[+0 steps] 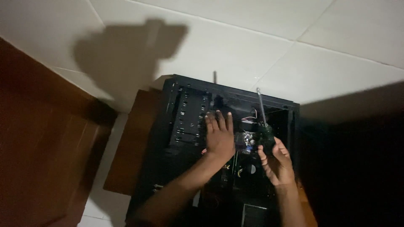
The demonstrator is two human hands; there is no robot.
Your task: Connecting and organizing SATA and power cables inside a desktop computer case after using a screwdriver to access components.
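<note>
Working inside an open computer case with a screwdriver

The left hand [219, 136] is lying flat, fingers spread, on the parts inside the black case [176, 126]; just right of it, the right hand [275, 164] is closing around the screwdriver [264, 124] handle, shaft pointing away, probably needing its tip seated on a screw.

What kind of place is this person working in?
Probably a room in a home, dimly lit, not a workshop. An open black computer case lies on a pale tiled floor beside dark wooden furniture. The right hand holds a screwdriver.
</note>
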